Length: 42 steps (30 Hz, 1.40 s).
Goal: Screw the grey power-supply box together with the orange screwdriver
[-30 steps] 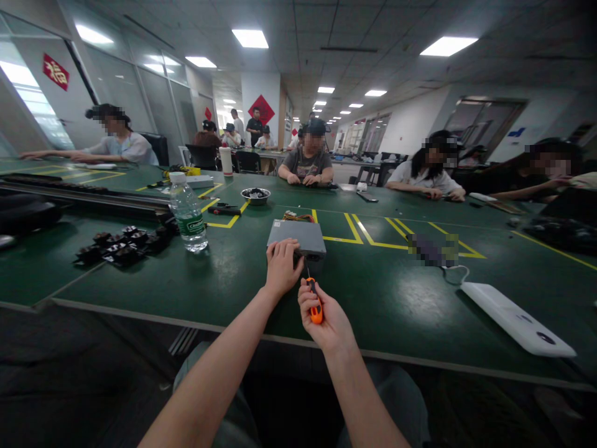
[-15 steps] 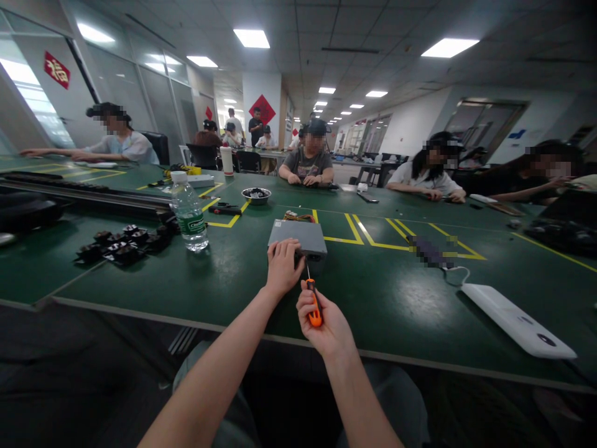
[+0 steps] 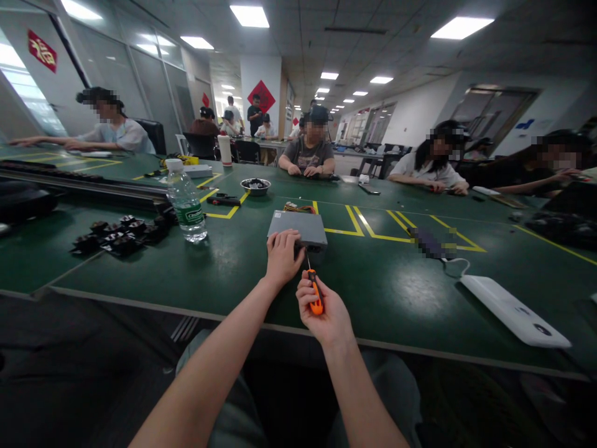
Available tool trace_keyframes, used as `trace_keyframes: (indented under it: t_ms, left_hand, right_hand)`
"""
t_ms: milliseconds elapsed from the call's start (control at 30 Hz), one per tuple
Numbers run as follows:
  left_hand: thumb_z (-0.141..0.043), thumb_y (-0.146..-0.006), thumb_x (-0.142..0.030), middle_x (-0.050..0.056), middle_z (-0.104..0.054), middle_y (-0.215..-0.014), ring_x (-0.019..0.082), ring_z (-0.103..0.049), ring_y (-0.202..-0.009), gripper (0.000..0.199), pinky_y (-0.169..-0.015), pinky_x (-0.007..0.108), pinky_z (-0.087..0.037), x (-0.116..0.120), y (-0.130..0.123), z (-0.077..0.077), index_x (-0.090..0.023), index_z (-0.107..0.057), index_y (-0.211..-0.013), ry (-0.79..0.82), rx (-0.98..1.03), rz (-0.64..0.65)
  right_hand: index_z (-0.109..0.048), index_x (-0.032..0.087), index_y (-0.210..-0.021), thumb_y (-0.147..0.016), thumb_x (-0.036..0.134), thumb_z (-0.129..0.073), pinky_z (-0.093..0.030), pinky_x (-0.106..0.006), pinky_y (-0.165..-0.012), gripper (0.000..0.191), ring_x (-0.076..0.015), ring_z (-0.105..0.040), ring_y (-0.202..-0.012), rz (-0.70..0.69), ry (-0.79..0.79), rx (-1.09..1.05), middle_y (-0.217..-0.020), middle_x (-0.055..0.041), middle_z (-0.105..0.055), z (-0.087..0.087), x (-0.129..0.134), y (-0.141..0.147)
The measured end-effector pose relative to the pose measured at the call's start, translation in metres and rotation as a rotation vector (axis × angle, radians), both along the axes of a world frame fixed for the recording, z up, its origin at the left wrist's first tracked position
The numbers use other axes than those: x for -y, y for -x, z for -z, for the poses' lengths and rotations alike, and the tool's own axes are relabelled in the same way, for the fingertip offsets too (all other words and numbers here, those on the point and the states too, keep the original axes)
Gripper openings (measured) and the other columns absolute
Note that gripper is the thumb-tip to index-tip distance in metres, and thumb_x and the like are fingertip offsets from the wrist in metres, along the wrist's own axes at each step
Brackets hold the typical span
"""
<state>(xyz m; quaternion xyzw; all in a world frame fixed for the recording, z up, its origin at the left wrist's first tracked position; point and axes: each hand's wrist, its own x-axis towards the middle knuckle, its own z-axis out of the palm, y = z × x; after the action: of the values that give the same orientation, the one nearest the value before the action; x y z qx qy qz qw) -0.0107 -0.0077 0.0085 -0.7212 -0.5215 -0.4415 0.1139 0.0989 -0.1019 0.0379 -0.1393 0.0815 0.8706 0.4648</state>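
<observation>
A grey metal computer power supply (image 3: 304, 225) lies on the green table in front of me, its coloured cables (image 3: 298, 208) bunched at the far side. My left hand (image 3: 283, 256) grips its near left corner, fingers over the top and thumb by the front face. An orange-and-black screwdriver (image 3: 316, 295) is wrapped in the fingers of my right hand (image 3: 323, 311). Its shaft points up and away at the near face of the power supply, just right of my left thumb. Whether the tip sits in a screw is too small to tell.
Left of me stand a water bottle (image 3: 186, 208) and a pile of black parts (image 3: 124, 236). Farther back are a metal bowl (image 3: 255, 186) and a dark tool (image 3: 224, 200). A white power bank (image 3: 515, 310) lies at right, cabled to a blurred phone (image 3: 430, 242). Several people sit around.
The view has shifted slightly, so the near things appear a little higher. Both hands keep their holds on the power supply and the screwdriver, with little other visible movement.
</observation>
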Motion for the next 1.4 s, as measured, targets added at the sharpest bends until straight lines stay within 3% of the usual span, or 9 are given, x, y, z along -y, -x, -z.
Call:
trace_keyframes:
  t_ms: [200,433,667,900,1067,1167,1400]
  left_hand:
    - [-0.053,-0.081,-0.025,0.005,-0.057,-0.117,0.02,-0.047,-0.116,0.024,-0.104,0.04,-0.022,0.0003,-0.0004,-0.0001,-0.022,-0.048,-0.104,0.001,0.005,-0.003]
    - [-0.053,-0.08,-0.025,0.005,-0.057,-0.117,0.02,-0.047,-0.116,0.024,-0.104,0.04,-0.022,-0.0008,0.0001,0.0003,-0.022,-0.049,-0.104,0.002,0.006,0.002]
    - [-0.053,-0.08,-0.026,0.004,-0.057,-0.117,0.019,-0.046,-0.116,0.024,-0.104,0.039,-0.022,-0.0015,0.0009,0.0019,-0.022,-0.049,-0.104,-0.007,-0.001,0.003]
    - [-0.053,-0.08,-0.026,0.005,-0.058,-0.117,0.021,-0.047,-0.115,0.024,-0.103,0.039,-0.023,-0.0016,0.0003,0.0021,-0.022,-0.049,-0.104,-0.017,-0.006,-0.006]
    - [-0.053,-0.081,-0.026,0.005,-0.058,-0.116,0.02,-0.048,-0.114,0.023,-0.102,0.039,-0.023,-0.0024,0.0003,0.0019,-0.022,-0.049,-0.103,-0.025,-0.006,0.0]
    - [-0.053,-0.081,-0.026,0.005,-0.058,-0.116,0.02,-0.048,-0.114,0.023,-0.103,0.039,-0.023,-0.0021,-0.0002,0.0017,-0.022,-0.049,-0.103,-0.025,-0.001,-0.009]
    - [-0.052,-0.082,-0.027,0.005,-0.058,-0.116,0.02,-0.047,-0.114,0.022,-0.103,0.039,-0.023,-0.0017,0.0002,0.0014,-0.022,-0.049,-0.103,-0.026,-0.004,-0.007]
  right_hand:
    - [-0.046,0.014,-0.089,-0.094,0.025,-0.033,-0.031,-0.007,-0.028,0.018,-0.0001,-0.036,-0.039,0.049,0.021,0.017,-0.065,0.0046,-0.042,-0.0027,0.0,0.0037]
    - [-0.048,0.013,-0.093,-0.095,0.027,-0.029,-0.041,-0.006,-0.035,0.024,-0.0008,-0.043,-0.044,0.012,0.017,-0.016,-0.067,0.0033,-0.045,0.0003,-0.0005,0.0052]
    - [-0.048,0.012,-0.09,-0.094,0.027,-0.034,-0.033,-0.006,-0.03,0.02,-0.0007,-0.039,-0.042,0.015,-0.005,0.008,-0.066,0.0031,-0.045,-0.0002,-0.0022,0.0068]
    - [-0.048,0.013,-0.091,-0.094,0.027,-0.031,-0.04,-0.007,-0.035,0.023,-0.0013,-0.043,-0.045,0.03,0.002,-0.056,-0.067,0.0025,-0.045,-0.0017,-0.0005,0.0038]
    - [-0.047,0.012,-0.097,-0.095,0.027,-0.029,-0.035,-0.008,-0.031,0.024,-0.0017,-0.039,-0.042,0.034,-0.027,-0.015,-0.066,0.0035,-0.042,-0.0022,-0.0011,0.0034]
    - [-0.046,0.012,-0.092,-0.094,0.029,-0.032,-0.032,-0.008,-0.028,0.022,-0.0001,-0.036,-0.039,0.029,-0.001,-0.035,-0.067,0.0037,-0.043,-0.0009,-0.0029,0.0035]
    - [-0.047,0.014,-0.092,-0.095,0.029,-0.026,-0.037,-0.008,-0.033,0.026,-0.002,-0.04,-0.043,0.024,-0.041,-0.053,-0.065,0.0045,-0.041,0.0024,-0.0023,0.0032]
